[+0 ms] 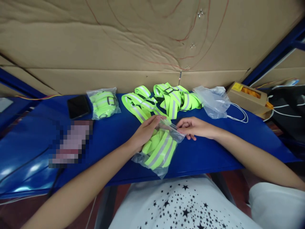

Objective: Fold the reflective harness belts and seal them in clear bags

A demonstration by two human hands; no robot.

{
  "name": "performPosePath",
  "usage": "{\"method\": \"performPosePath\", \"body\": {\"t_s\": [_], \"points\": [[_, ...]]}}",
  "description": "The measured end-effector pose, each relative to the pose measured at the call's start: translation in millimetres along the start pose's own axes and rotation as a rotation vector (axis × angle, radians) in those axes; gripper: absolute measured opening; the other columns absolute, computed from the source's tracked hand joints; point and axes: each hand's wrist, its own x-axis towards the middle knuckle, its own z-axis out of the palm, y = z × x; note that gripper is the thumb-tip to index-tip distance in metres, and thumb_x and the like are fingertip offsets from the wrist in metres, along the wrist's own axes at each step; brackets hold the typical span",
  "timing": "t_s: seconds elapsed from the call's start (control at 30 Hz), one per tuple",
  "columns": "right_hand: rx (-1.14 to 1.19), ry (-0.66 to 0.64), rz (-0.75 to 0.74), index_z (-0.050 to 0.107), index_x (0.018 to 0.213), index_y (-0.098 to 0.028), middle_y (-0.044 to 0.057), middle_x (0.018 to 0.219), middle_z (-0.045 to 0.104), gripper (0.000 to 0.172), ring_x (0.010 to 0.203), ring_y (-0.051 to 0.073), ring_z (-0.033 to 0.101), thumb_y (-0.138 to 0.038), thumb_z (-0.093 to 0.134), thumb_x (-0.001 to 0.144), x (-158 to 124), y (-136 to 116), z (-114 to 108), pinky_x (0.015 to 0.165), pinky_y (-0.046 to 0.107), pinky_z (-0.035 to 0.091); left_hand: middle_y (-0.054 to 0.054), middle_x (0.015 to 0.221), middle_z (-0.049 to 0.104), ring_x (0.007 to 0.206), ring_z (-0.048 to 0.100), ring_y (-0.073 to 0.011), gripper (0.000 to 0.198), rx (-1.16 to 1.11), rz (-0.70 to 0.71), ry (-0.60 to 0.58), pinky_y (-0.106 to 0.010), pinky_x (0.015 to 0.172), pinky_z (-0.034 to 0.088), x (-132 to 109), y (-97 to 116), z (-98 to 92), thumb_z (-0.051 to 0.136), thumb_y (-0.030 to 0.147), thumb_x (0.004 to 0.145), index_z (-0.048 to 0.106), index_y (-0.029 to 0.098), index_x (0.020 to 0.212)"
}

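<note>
A clear zip bag (163,171) lies near the table's front edge, with a folded neon yellow reflective strap (160,149) inside it. My left hand (148,130) is closed on the left side of the bag's top. At the right end of the same top edge, my right hand (193,127) pinches the plastic between thumb and fingers. Just beyond my hands are loose reflective straps (171,101) with a black buckle, piled against the cardboard. Whether the bag's seal is fully closed I cannot tell.
Another bagged strap (104,104) sits at the back left beside a black phone (78,106). A blurred-out flat object (71,143) lies in front of it. Empty clear bags (213,101), a white cable (240,114) and a cardboard box (250,98) stand at the back right. Cardboard (119,47) walls the back.
</note>
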Motion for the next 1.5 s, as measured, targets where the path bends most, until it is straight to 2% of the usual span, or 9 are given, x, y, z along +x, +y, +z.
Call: {"method": "performPosePath", "body": {"t_s": [0.1,0.3,0.43,0.67,0.8,1.13,1.27,1.4,1.5], "points": [[-0.145,0.008,0.081,0.065,0.081,-0.014,0.001,0.064,0.066,0.042,0.047,0.010,0.060,-0.055,0.070,0.091,-3.8,-1.6,-10.2,0.041,0.019,0.047,-0.008,0.098,0.081,0.094,0.074,-0.0238,0.042,0.001,0.004,-0.064,-0.031,0.083,0.057,0.9,-1.9,-2.2,0.074,0.057,0.086,0.073,0.024,0.111],[-0.360,0.143,-0.281,0.063,0.123,-0.019,0.001,0.088,0.071,0.042,0.064,0.009,0.063,-0.043,0.073,0.091,-5.5,0.8,5.8,0.055,0.020,0.050,-0.008,0.102,0.080,0.100,0.072,-0.0228,0.032,0.257,0.093,-0.359,-0.031,0.098,0.051,5.9,-7.5,-3.3,0.066,0.050,0.093,0.080,0.021,0.092],[-0.366,0.194,-0.471,0.065,0.116,-0.020,0.002,0.093,0.069,0.030,0.075,0.010,0.063,-0.031,0.073,0.090,-3.7,1.7,31.1,0.060,0.020,0.050,-0.004,0.097,0.077,0.091,0.069,-0.0195,0.026,0.368,0.137,-0.461,-0.028,0.087,0.050,7.5,-8.9,-2.6,0.066,0.043,0.093,0.078,0.021,0.093],[-0.196,-0.015,-0.445,0.063,0.115,-0.018,0.003,0.093,0.070,0.025,0.080,0.012,0.067,-0.029,0.068,0.094,-7.0,-4.0,29.5,0.064,0.023,0.053,-0.004,0.095,0.078,0.088,0.068,-0.0200,0.033,0.459,0.098,-0.576,-0.027,0.079,0.049,1.4,-4.2,-2.7,0.060,0.047,0.097,0.080,0.021,0.099],[-0.228,0.093,-0.428,0.065,0.104,-0.018,0.001,0.083,0.070,0.015,0.073,0.011,0.066,-0.029,0.069,0.094,-7.7,-3.4,30.8,0.061,0.021,0.050,-0.005,0.090,0.077,0.089,0.070,-0.0234,0.034,0.444,0.058,-0.586,-0.029,0.080,0.052,-1.6,-0.8,-2.7,0.064,0.050,0.093,0.081,0.021,0.097],[-0.273,0.426,-0.512,0.074,0.105,-0.021,0.004,0.093,0.077,0.021,0.075,0.014,0.069,-0.036,0.060,0.101,-14.1,-6.6,43.2,0.071,0.028,0.056,-0.004,0.082,0.078,0.090,0.072,-0.0253,0.028,0.303,0.048,-0.421,-0.032,0.082,0.057,-4.5,6.0,1.6,0.076,0.050,0.082,0.083,0.024,0.090],[-0.064,0.303,-0.392,0.068,0.112,-0.020,0.003,0.087,0.072,0.035,0.069,0.013,0.065,-0.051,0.059,0.101,-15.3,-7.5,38.0,0.063,0.025,0.054,-0.005,0.096,0.080,0.094,0.073,-0.0227,0.026,0.185,0.109,-0.243,-0.030,0.090,0.056,-4.3,6.3,-0.2,0.072,0.045,0.086,0.083,0.023,0.096],[-0.225,0.244,-0.271,0.062,0.081,-0.019,-0.004,0.060,0.055,0.037,0.053,0.008,0.050,-0.053,0.067,0.095,-12.8,-4.3,33.0,0.048,0.022,0.037,-0.003,0.092,0.081,0.094,0.073,-0.0236,0.020,0.046,0.109,0.041,-0.027,0.087,0.057,1.3,2.8,-2.1,0.075,0.040,0.082,0.083,0.023,0.086],[-0.282,0.243,-0.287,0.060,0.079,-0.018,-0.005,0.057,0.053,0.035,0.050,0.007,0.048,-0.048,0.065,0.096,-9.2,-0.7,29.5,0.046,0.021,0.034,-0.005,0.092,0.081,0.093,0.075,-0.0261,0.023,-0.017,0.057,0.061,-0.030,0.085,0.059,4.4,1.2,-3.0,0.076,0.043,0.083,0.083,0.021,0.089]]}}
